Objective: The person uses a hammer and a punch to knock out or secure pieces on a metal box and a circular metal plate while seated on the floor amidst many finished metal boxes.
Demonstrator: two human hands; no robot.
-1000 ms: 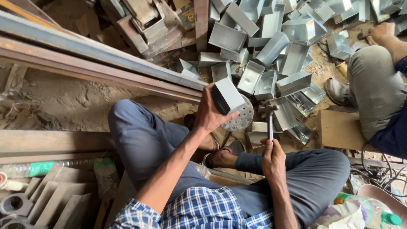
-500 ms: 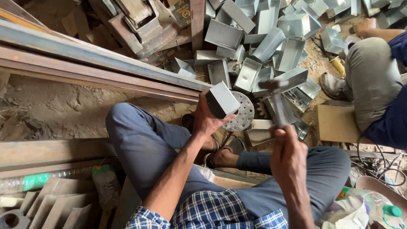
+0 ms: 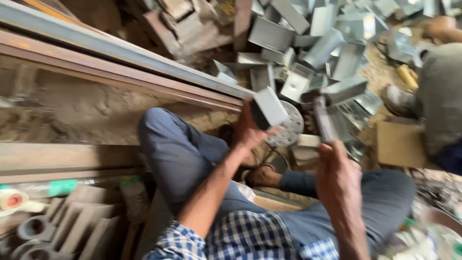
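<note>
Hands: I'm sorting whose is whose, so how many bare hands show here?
2. The left hand grips a folded metal box at centre; the right hand holds a hammer beside it. The nearby person's hands may be hidden.

We see a grey metal box (image 3: 269,107) with a dark inside; the pile of boxes (image 3: 332,33) is silvery grey; our trousers (image 3: 178,154) are blue-grey; our shirt (image 3: 240,238) is checked blue and white; the cardboard (image 3: 400,143) is brown; the bottle (image 3: 57,188) has a green label.
</note>
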